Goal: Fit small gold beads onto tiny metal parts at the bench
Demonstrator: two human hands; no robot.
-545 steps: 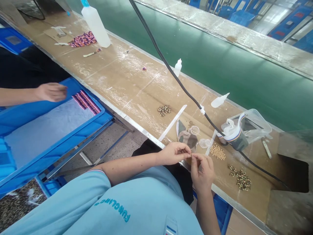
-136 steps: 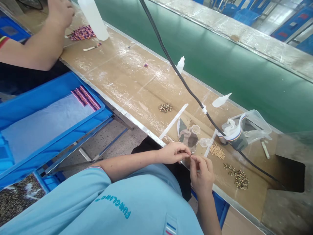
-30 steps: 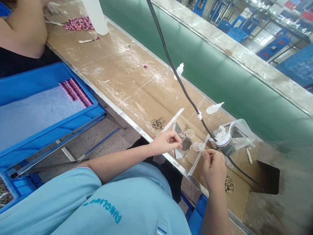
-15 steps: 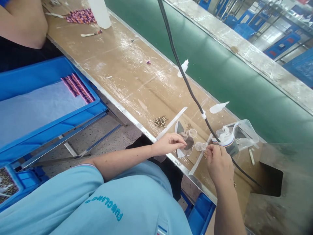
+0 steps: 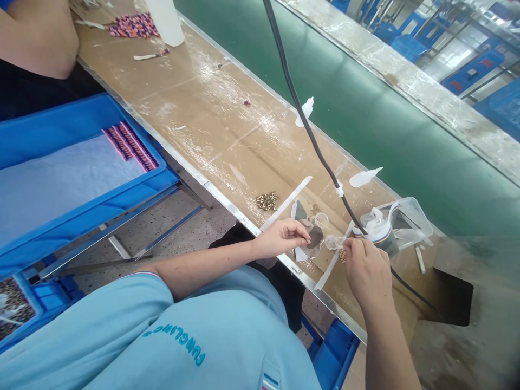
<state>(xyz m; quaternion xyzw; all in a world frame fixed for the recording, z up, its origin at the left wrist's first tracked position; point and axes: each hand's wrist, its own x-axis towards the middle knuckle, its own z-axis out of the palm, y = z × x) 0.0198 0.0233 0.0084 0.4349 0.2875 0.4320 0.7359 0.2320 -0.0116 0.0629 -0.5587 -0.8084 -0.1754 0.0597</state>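
My left hand (image 5: 284,238) is closed in a pinch over a dark round patch (image 5: 314,242) on the bench; whatever is between its fingertips is too small to make out. To its right, my right hand (image 5: 369,271) also pinches, its fingertips hiding what they hold. Between the hands lie small clear round dishes (image 5: 333,242). Beneath the right fingertips sits a cluster of small gold-brown pieces (image 5: 343,255). A pile of small dark-and-gold pieces (image 5: 266,201) rests left of a white tape strip (image 5: 286,202).
A black cable (image 5: 312,143) hangs across the bench. White squeeze bottles (image 5: 365,177) lie along its far edge. A tape-filled tub (image 5: 382,238) stands right of my hands. At left are a blue tray (image 5: 60,184) and a co-worker's arm (image 5: 40,38). A green belt (image 5: 349,127) runs behind.
My right hand has shifted slightly to the right, still pinching. My left hand stays in almost the same place.
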